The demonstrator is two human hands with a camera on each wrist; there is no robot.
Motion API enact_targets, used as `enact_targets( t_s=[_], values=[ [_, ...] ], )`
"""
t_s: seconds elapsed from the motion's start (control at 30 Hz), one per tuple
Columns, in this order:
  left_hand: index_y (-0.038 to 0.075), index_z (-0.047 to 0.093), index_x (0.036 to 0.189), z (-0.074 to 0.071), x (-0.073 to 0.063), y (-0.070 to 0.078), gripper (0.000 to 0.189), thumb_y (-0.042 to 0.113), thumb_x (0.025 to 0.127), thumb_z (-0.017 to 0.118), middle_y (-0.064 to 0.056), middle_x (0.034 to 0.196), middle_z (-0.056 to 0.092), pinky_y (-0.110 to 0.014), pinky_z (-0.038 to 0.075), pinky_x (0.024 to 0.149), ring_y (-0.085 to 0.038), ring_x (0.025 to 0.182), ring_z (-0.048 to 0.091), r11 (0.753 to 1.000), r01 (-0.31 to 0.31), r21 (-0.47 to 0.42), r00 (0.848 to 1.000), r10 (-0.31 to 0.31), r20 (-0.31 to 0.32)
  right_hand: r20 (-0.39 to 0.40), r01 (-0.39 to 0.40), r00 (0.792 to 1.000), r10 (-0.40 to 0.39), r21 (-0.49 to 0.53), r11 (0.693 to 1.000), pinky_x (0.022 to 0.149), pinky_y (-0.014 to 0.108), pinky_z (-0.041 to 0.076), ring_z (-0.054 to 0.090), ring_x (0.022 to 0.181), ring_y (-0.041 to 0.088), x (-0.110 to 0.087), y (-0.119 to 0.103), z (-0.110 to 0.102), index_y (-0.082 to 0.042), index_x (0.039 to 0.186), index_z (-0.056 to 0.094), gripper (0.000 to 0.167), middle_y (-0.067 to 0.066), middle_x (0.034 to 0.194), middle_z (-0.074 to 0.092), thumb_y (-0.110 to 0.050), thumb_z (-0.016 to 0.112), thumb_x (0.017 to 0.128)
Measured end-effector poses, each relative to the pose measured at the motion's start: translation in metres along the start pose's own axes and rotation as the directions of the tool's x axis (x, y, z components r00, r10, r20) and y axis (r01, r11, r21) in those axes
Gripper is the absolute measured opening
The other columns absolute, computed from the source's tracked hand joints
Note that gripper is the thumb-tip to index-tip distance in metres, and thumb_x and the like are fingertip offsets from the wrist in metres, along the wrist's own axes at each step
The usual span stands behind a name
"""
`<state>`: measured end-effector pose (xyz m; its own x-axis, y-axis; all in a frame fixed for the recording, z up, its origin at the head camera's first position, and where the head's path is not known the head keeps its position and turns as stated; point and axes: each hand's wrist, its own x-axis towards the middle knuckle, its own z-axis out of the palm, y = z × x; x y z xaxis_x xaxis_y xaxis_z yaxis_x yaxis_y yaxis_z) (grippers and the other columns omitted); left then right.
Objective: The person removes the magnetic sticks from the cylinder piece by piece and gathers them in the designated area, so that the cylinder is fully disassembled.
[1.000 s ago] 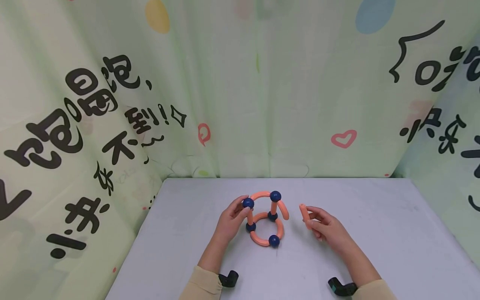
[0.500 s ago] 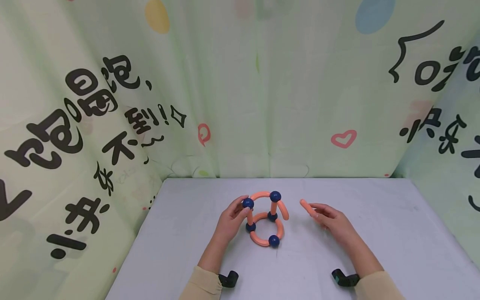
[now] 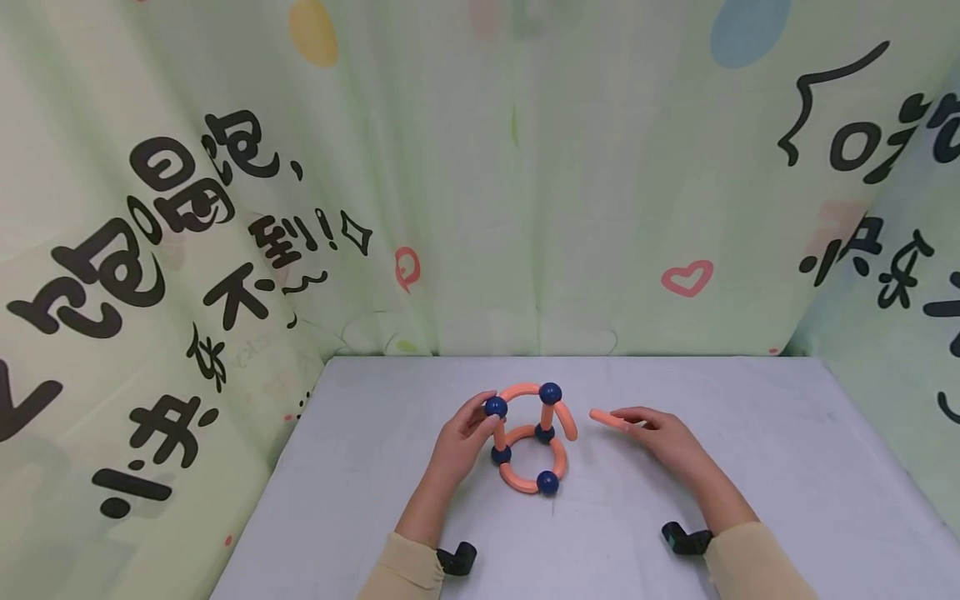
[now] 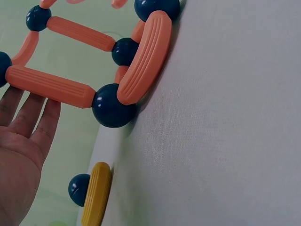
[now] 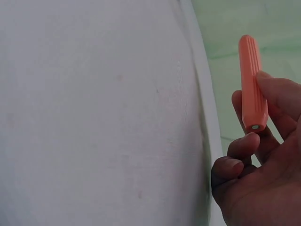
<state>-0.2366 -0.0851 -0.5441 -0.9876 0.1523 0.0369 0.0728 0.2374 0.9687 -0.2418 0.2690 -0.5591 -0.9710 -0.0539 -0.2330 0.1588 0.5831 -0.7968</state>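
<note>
A frame of orange magnetic rods and dark blue balls (image 3: 547, 482) stands on the table, a ring below and a partial ring above, joined by uprights. My left hand (image 3: 459, 442) holds it at the upper left ball (image 3: 496, 406); the fingers reach behind an upright rod (image 4: 51, 87) in the left wrist view. From the upper right ball (image 3: 551, 393) a curved rod (image 3: 566, 421) hangs with its lower end free. To the right, apart from the frame, my right hand (image 3: 671, 446) pinches a loose orange magnetic rod (image 5: 251, 80), its small metal end visible.
In the left wrist view a yellow rod (image 4: 98, 193) and a blue ball (image 4: 79, 189) lie farther off. The white tabletop (image 3: 750, 467) ends at a printed curtain (image 3: 585, 250). A black wrist mount (image 3: 459, 558) sits on the left wrist, another (image 3: 686, 539) on the right.
My right hand has turned the loose rod from near upright to nearly level, its free end now pointing left toward the frame. The left hand and the frame have stayed put.
</note>
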Motion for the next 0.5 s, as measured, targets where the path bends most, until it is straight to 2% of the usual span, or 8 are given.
enact_targets(
  t_s=[0.27,0.5],
  values=[
    [0.043,0.052,0.137,0.0009,0.0004,-0.0016,0.047,0.056,0.093,0.060,0.001,0.126,0.068,-0.047,0.050,0.104,-0.018,0.119,0.065,1.000,-0.001,-0.008,1.000,0.001,-0.006,0.024,0.001,1.000,0.001,-0.096,0.995,0.100,0.053,0.045,0.047,0.129,0.034,0.0059,-0.0015,0.0040,-0.023,0.129,0.066,0.048,0.012,0.139,0.058,-0.054,0.060,0.093],
    [0.039,0.052,0.138,-0.0004,0.0003,-0.0030,0.048,0.054,0.093,0.061,0.000,0.122,0.070,-0.047,0.050,0.104,-0.016,0.116,0.066,1.000,-0.024,-0.012,1.000,0.024,0.007,0.039,0.016,0.999,-0.009,-0.167,0.986,0.097,0.052,0.048,0.053,0.121,0.032,0.0100,-0.0005,0.0045,-0.017,0.126,0.068,0.043,0.013,0.131,0.062,-0.045,0.063,0.094]
  ],
)
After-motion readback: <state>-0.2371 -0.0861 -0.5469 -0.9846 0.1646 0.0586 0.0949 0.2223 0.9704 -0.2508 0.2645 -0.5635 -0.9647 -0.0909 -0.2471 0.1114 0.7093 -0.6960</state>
